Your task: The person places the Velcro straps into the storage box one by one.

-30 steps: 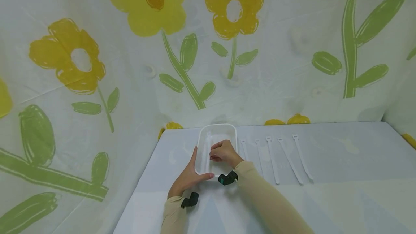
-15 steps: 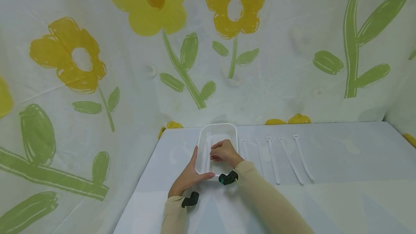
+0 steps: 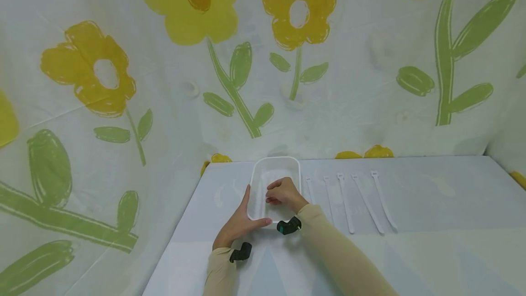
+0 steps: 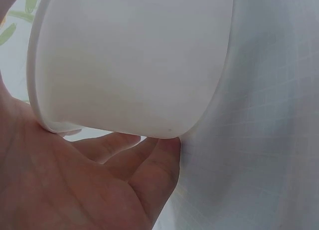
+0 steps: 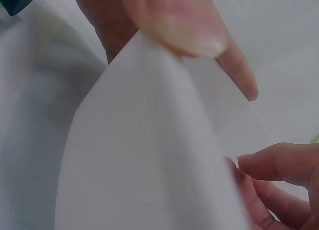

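Flowered curtain (image 3: 353, 58) is hanging behind table (image 3: 452, 195). White box (image 3: 277, 168) is sitting near table's far edge. Left hand (image 3: 237, 226) is spanning box's near-left corner, grip wide, thumb along near rim. Right hand (image 3: 285, 192) is hovering within box, fingers bent narrow; from my remote post I cannot tell whether they are pinching anything. Five white straps (image 3: 345, 204) are lying right of box. Risk I am judging: box sliding if right hand is pushing harder than left is bracing; sleeve (image 3: 328, 245) dragging nearest strap.
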Demonstrator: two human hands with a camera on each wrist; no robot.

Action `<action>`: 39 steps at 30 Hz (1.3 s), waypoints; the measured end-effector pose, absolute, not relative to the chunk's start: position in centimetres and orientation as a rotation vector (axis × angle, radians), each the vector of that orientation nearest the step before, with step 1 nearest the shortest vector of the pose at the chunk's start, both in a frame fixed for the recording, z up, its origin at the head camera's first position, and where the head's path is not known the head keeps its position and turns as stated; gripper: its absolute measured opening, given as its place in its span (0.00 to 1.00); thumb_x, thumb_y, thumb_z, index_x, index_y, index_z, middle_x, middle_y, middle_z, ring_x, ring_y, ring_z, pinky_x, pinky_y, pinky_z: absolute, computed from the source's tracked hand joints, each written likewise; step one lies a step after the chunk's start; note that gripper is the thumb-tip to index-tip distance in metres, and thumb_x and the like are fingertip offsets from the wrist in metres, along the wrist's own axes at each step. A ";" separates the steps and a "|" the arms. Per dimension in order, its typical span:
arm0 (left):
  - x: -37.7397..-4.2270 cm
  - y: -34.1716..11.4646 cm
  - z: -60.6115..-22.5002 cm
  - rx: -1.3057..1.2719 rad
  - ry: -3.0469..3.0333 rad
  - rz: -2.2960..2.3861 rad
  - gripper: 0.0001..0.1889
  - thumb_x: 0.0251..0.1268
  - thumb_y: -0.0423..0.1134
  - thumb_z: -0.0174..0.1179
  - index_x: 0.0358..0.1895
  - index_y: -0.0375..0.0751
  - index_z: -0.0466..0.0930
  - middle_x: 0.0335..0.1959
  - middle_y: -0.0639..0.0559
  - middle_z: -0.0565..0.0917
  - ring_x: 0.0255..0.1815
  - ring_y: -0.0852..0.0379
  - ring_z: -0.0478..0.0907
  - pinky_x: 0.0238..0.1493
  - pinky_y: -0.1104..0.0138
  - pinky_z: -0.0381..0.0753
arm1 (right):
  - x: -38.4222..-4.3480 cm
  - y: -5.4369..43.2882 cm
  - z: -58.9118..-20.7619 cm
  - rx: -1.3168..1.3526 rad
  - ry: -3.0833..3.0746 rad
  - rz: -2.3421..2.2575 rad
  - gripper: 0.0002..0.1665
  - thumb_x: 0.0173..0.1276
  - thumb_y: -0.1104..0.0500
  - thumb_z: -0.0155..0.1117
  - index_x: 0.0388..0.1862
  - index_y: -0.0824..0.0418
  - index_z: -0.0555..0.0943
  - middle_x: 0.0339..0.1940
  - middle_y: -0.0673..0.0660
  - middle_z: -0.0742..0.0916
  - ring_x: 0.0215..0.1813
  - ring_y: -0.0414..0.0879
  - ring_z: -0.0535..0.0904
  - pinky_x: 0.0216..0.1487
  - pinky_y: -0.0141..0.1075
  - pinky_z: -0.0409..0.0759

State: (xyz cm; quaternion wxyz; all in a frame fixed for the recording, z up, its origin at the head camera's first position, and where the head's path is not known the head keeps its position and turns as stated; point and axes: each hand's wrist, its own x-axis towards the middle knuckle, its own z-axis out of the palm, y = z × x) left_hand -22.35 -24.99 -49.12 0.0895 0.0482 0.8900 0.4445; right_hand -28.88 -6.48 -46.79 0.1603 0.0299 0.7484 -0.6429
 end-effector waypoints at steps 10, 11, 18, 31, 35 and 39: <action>-22.4 -24.8 -48.9 0.149 2.633 1.339 0.70 0.51 0.61 0.78 0.86 0.58 0.31 0.88 0.48 0.45 0.83 0.41 0.57 0.76 0.39 0.64 | -28.9 -6.3 -46.9 0.073 2.148 -1.848 0.14 0.67 0.66 0.70 0.49 0.70 0.84 0.37 0.61 0.89 0.31 0.44 0.88 0.38 0.35 0.89; -22.4 -24.8 -48.9 0.142 2.631 1.341 0.69 0.51 0.61 0.78 0.86 0.59 0.31 0.88 0.49 0.45 0.83 0.42 0.58 0.77 0.39 0.65 | -28.9 -6.2 -46.8 0.059 2.131 -1.869 0.14 0.67 0.66 0.70 0.50 0.71 0.84 0.38 0.61 0.89 0.32 0.44 0.88 0.39 0.36 0.90; -22.5 -25.1 -48.9 0.152 2.632 1.344 0.68 0.52 0.60 0.77 0.86 0.59 0.31 0.87 0.47 0.49 0.77 0.43 0.65 0.74 0.40 0.68 | -28.7 -5.3 -45.8 -0.061 2.029 -2.003 0.19 0.69 0.65 0.68 0.56 0.73 0.82 0.40 0.60 0.90 0.36 0.44 0.89 0.45 0.38 0.90; -22.4 -25.0 -49.0 0.153 2.615 1.375 0.69 0.52 0.58 0.78 0.86 0.59 0.31 0.86 0.48 0.51 0.76 0.43 0.65 0.74 0.38 0.67 | -26.5 -1.8 -41.0 -0.232 2.030 -2.127 0.16 0.70 0.61 0.69 0.54 0.65 0.85 0.43 0.61 0.91 0.38 0.43 0.89 0.48 0.38 0.89; -22.5 -25.0 -49.1 0.138 2.612 1.368 0.70 0.51 0.59 0.79 0.86 0.58 0.31 0.87 0.48 0.49 0.80 0.42 0.61 0.75 0.37 0.64 | -25.8 -0.1 -40.1 -0.268 2.073 -2.131 0.17 0.71 0.59 0.68 0.56 0.65 0.84 0.45 0.59 0.91 0.40 0.44 0.89 0.51 0.39 0.89; -22.5 -24.9 -49.1 0.135 2.606 1.373 0.70 0.50 0.59 0.79 0.86 0.59 0.31 0.87 0.49 0.48 0.82 0.42 0.58 0.76 0.36 0.62 | -25.3 1.4 -39.2 -0.292 2.113 -2.158 0.17 0.72 0.60 0.67 0.56 0.65 0.84 0.42 0.54 0.90 0.40 0.43 0.89 0.50 0.38 0.89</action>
